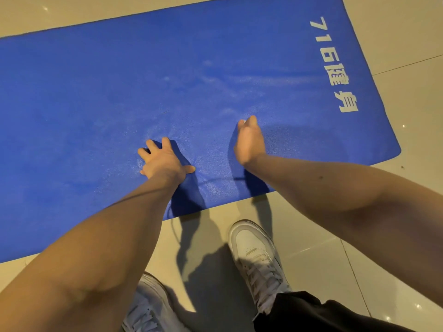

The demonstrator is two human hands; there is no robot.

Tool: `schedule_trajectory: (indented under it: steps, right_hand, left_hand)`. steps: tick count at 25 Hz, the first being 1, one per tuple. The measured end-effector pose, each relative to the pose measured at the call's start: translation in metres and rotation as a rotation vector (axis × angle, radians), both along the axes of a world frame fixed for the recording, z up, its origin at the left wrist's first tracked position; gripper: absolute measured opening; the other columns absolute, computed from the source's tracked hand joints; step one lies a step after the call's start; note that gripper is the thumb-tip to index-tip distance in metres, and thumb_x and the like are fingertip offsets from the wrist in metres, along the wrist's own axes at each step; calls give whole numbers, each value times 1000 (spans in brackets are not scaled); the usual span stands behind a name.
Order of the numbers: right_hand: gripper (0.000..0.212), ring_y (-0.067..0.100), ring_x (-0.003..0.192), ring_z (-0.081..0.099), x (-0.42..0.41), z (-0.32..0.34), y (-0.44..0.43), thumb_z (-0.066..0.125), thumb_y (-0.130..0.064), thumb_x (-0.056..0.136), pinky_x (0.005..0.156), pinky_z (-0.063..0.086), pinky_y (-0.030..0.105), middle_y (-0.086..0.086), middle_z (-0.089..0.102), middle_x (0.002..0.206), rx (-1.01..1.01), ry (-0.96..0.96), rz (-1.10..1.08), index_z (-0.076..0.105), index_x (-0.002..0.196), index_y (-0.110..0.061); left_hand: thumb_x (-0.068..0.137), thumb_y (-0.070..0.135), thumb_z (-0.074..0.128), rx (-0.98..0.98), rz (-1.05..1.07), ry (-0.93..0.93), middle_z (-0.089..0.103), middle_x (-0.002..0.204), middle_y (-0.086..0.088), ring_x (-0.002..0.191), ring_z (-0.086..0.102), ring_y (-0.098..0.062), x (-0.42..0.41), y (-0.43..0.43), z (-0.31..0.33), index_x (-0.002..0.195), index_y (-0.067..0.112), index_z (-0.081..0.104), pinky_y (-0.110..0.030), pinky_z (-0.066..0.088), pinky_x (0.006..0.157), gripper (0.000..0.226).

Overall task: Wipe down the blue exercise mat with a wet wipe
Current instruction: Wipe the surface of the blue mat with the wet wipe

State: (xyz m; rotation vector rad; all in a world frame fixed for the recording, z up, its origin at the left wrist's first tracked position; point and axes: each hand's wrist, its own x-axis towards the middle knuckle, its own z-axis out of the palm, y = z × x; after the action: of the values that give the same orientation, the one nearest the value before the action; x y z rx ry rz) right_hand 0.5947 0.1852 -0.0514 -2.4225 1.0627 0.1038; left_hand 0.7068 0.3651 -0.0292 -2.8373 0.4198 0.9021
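Wipe (242, 121) mostly hidden under right hand (249, 141), mat (96, 92) cropped left

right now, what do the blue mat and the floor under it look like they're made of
Blue mat: likely soft foam or rubber, matte and fine-grained; it dimples and creases round the pressing left hand. Floor: probably glazed ceramic or polished stone tile, beige and glossy, with light glints and thin joint lines.

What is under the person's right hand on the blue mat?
Under the right hand lies the blue mat. A small white scrap peeks out at its far edge, perhaps the wet wipe; the hand covers the rest, so I cannot tell.
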Motion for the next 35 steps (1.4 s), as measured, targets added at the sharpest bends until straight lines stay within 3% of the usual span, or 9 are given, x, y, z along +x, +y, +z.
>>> schedule_trajectory:
  steps: [4, 8, 15, 18, 21, 24, 27, 31, 35]
  right_hand:
    - [26, 19, 87, 30, 27, 4, 52, 48, 1, 93, 76, 34, 33, 5, 27, 100, 84, -19, 328, 31, 98, -19]
    - [25, 21, 72, 38, 23, 3, 47, 36, -35, 99, 63, 35, 39, -3, 43, 82, 5, -102, 400, 33, 78, -23]
    - [37, 18, 77, 32, 10, -10, -39, 12, 5, 83, 81, 37, 29, 4, 33, 78, 29, 60, -84, 44, 92, -11]
    - [6, 20, 81, 29, 23, -9, -22, 41, -3, 93, 76, 29, 30, 6, 36, 82, 84, -60, -207, 41, 93, -9]
    - [13, 22, 86, 33, 52, -2, 19, 48, 0, 92, 77, 38, 34, 11, 42, 104, 148, -120, 19, 48, 102, -8]
    - [16, 28, 78, 42, 63, 5, 58, 40, -18, 99, 73, 42, 45, 5, 48, 91, 241, -166, 219, 38, 83, -17]
    - [17, 26, 80, 43, 59, -2, 39, 38, -28, 101, 73, 41, 44, 6, 51, 96, 14, -133, 417, 44, 89, -17]
    - [29, 22, 90, 32, 52, -15, -35, 47, -3, 93, 87, 47, 44, 21, 47, 121, -79, -2, 189, 54, 121, -4]
    - [31, 20, 94, 26, 63, -18, -46, 46, -4, 93, 85, 40, 37, 24, 46, 127, -70, -2, -50, 53, 122, -1]
  left_hand:
    - [68, 62, 84, -1, 4, 23, 16, 149, -13, 136, 19, -40, 2, -2, -1, 147, 26, 21, -59, 52, 92, 107]
    - [72, 66, 78, -1, 44, 47, 20, 147, -13, 134, 23, -39, 8, -10, 0, 146, 23, 24, -61, 43, 101, 102]
    - [73, 62, 80, -85, 51, -20, 6, 162, -10, 148, 10, -38, 40, -24, -2, 156, 23, 16, -67, 27, 113, 111]
    - [70, 64, 82, -41, 54, 39, 5, 161, -8, 147, 9, -40, 47, -26, -5, 157, 31, 9, -72, 31, 107, 119]
    - [63, 65, 85, -14, 42, 37, 13, 153, -10, 139, 17, -41, 51, -29, -4, 152, 30, 15, -70, 41, 99, 119]
    - [62, 67, 85, 4, 34, 33, 15, 150, -11, 137, 18, -42, 53, -30, -5, 152, 29, 14, -68, 45, 96, 121]
    - [61, 68, 84, 15, 34, 34, 14, 149, -12, 136, 18, -42, 54, -30, -5, 153, 30, 13, -67, 46, 96, 123]
    - [59, 67, 86, -7, 44, 37, 13, 150, -11, 138, 16, -41, 54, -30, -6, 150, 31, 16, -67, 45, 96, 120]
    - [59, 66, 87, -19, 49, 36, 13, 151, -11, 140, 15, -41, 54, -30, -7, 147, 30, 20, -69, 43, 98, 117]
